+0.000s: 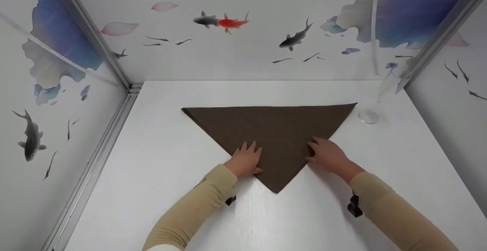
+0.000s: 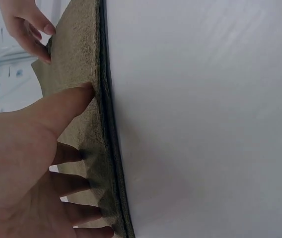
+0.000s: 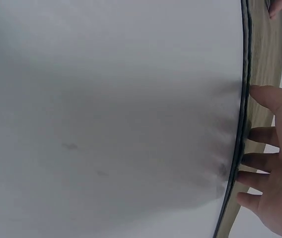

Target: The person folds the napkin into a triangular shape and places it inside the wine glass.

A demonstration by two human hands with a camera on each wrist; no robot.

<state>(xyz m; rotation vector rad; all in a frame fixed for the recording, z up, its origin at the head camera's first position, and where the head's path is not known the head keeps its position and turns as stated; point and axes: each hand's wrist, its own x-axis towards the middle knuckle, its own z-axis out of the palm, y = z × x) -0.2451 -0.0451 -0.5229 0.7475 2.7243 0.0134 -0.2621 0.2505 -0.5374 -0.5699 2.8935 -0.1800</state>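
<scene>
A dark brown cloth (image 1: 272, 129), folded into a triangle, lies flat with its long side at the back and one point toward the person. My left hand (image 1: 246, 160) rests on its left slanted edge with fingers spread over the fabric. In the left wrist view, the left thumb (image 2: 74, 101) lies along the cloth's layered edge. At the right slanted edge is my right hand (image 1: 328, 155), fingertips touching the cloth's border. The right wrist view shows the right fingers (image 3: 262, 162) fairly straight and apart along the stacked edge.
A small clear round disc (image 1: 368, 116) sits on the white table (image 1: 159, 190) near the cloth's back right corner. White panels (image 1: 243, 61) printed with fish and leaves enclose the back and sides. A metal rail (image 1: 91, 159) runs along the left side.
</scene>
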